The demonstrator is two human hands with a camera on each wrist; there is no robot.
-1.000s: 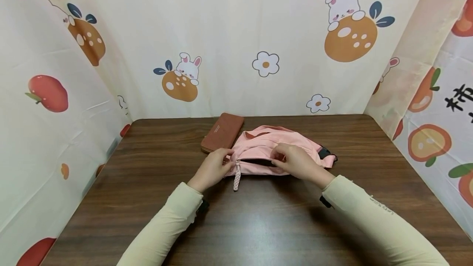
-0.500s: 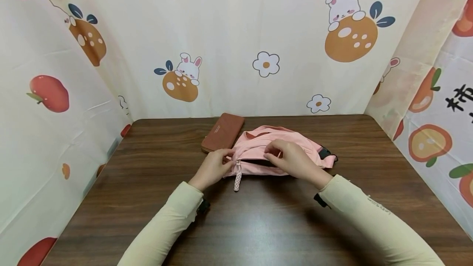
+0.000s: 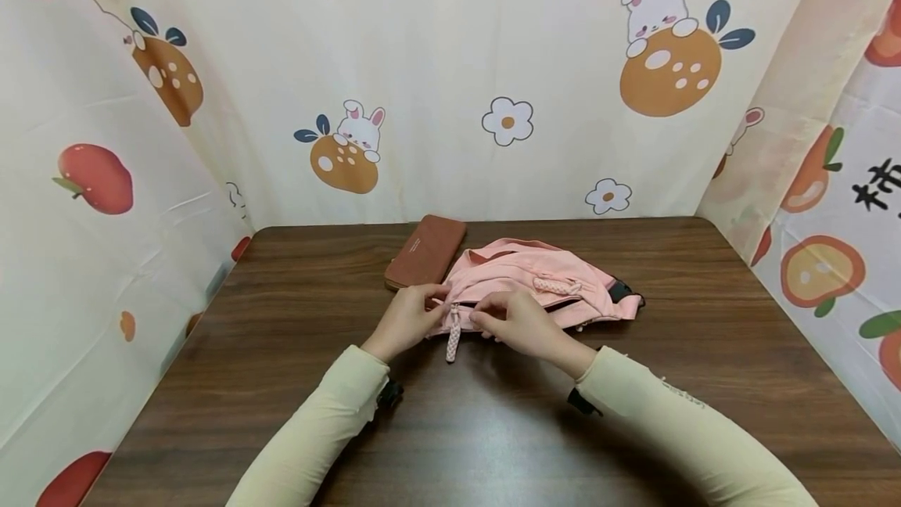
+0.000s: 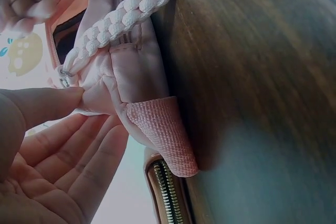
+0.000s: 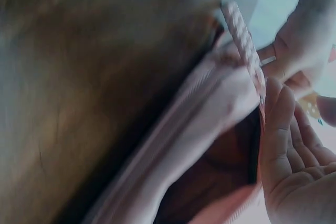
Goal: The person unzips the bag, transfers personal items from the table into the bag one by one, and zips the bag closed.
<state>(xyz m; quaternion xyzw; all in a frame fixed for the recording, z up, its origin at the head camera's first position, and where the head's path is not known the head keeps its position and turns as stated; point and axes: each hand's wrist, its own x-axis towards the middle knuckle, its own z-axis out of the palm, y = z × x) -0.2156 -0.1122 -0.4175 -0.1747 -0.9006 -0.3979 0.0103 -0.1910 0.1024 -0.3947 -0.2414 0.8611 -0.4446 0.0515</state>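
Note:
A pink waist bag (image 3: 507, 266) lies on the table with its front zip pocket unzipped, the dark inside showing in the right wrist view. At the bag's left end my left hand (image 3: 407, 321) pinches the fabric between thumb and fingers, just beside the zipper slider. A braided zipper pull (image 4: 121, 22) hangs from that slider. My right hand (image 3: 522, 325) is over the pocket's front edge, close to the slider; in the right wrist view its fingers (image 5: 278, 119) lie along the opening's edge with the thumb apart from them.
A brown zip wallet (image 3: 425, 251) lies behind the bag's left end. On the bag's upper face rests a second braided pull (image 3: 556, 286). A black buckle (image 3: 621, 292) is at its right end. The printed curtain (image 3: 436, 61) stands behind the table (image 3: 303, 272).
My right hand has moved left and slightly toward me along the pocket opening, uncovering the second braided pull. My left hand keeps its pinch at the bag's left end.

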